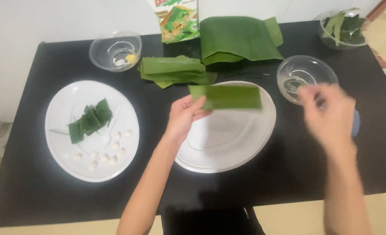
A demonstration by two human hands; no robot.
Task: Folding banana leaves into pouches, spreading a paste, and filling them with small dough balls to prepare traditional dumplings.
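Left hand (pixel 185 116): fingers pinch leaf strip (pixel 226 96) level above the white plate (pixel 245 150). Right hand (pixel 330 114), three o'clock: blurred, raised, finger state unclear.

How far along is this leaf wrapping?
Done: folded leaf parcels lie on the left plate. In hand: the left hand holds a leaf strip over the middle plate; the right hand is blurred. Left: stacked strips and white pieces.

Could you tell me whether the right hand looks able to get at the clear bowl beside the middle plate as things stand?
Probably yes. The right hand is blurred but hovers just beside the clear bowl, appears to hold nothing, and nothing lies between them; the leaf strip is in the left hand.
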